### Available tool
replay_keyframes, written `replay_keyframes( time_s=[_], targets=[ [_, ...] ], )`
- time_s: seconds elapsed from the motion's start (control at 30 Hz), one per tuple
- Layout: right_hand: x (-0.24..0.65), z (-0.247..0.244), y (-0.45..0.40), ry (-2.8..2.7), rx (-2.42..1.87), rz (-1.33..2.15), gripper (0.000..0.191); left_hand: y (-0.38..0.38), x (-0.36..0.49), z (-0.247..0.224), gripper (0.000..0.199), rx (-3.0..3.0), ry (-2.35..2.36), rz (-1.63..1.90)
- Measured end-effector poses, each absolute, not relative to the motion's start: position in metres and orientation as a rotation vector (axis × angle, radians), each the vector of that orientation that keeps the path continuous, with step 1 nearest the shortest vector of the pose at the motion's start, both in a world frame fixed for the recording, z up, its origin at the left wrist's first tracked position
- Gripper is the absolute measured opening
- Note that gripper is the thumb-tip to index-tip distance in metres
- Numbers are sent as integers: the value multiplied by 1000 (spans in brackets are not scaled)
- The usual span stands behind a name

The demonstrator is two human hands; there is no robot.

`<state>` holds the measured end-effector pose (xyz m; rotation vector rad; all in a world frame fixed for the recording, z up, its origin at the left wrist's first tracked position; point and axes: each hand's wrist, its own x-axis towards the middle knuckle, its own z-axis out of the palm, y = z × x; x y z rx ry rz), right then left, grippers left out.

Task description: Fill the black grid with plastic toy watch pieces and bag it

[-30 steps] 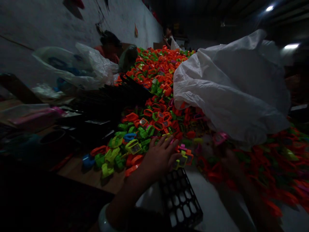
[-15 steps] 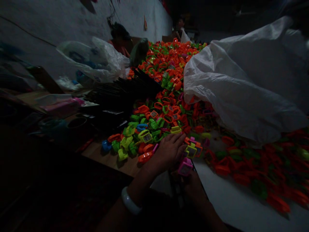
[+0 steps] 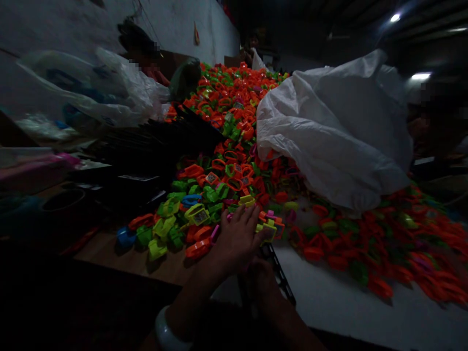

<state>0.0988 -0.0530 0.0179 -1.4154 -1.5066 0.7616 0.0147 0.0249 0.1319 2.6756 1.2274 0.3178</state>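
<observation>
My left hand (image 3: 237,236), with a pale bangle (image 3: 170,331) on its wrist, lies palm down over the near edge of a heap of toy watches (image 3: 230,126). Its fingers are stretched out and a little apart. Beside its thumb is a yellow toy watch (image 3: 269,229). Close below, my right hand (image 3: 262,278) is closed over a black slotted tray (image 3: 281,275); whatever it grips is hidden in shadow. Orange, green and yellow watches lie left of my left hand, with a blue one (image 3: 126,237) at the end.
A big white sack (image 3: 329,131) lies over the heap on the right. More watches (image 3: 365,248) spread across the white surface (image 3: 321,297). Left stand a stack of black sheets (image 3: 146,151) and clear plastic bags (image 3: 120,87). Other people sit around the heap.
The view has swung right, so things appear further left. The pink toy watch at my right hand no longer shows clearly. My left hand's fingers have spread apart.
</observation>
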Motion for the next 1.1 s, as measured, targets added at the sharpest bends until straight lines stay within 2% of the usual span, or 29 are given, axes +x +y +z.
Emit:
replay_keyframes(
  time_s=[0.1,0.3,0.4,0.47,0.63,0.7,0.8,0.87,1.0,1.1],
  targets=[
    [121,26,-62,-1527,-1447,683,30,25,19,124,55,2726,1297,376],
    [207,25,-74,-1508,-2055,-191,13,29,20,118,53,2797,1280,383],
    [229,18,-65,-1626,-2230,-336,14,34,22,113,51,2815,1315,415],
    [232,16,-57,-1607,-2179,-298,15,37,20,109,51,2837,1297,579],
    [219,16,-37,-1448,-1973,-86,26,9,3,113,40,2692,1084,1384],
    [214,18,-35,-1474,-1997,23,21,-19,-1,112,39,2575,1010,1473],
    [212,26,-49,-1383,-1988,200,15,-57,2,94,34,2359,862,1264],
    [213,35,-69,-1288,-1891,321,18,-71,11,78,28,2085,852,1052],
    [205,46,-119,-1195,-1683,661,29,-74,37,67,45,1372,991,684],
    [188,43,-144,-1068,-1608,808,32,-74,53,73,54,1217,941,647]
  ],
)
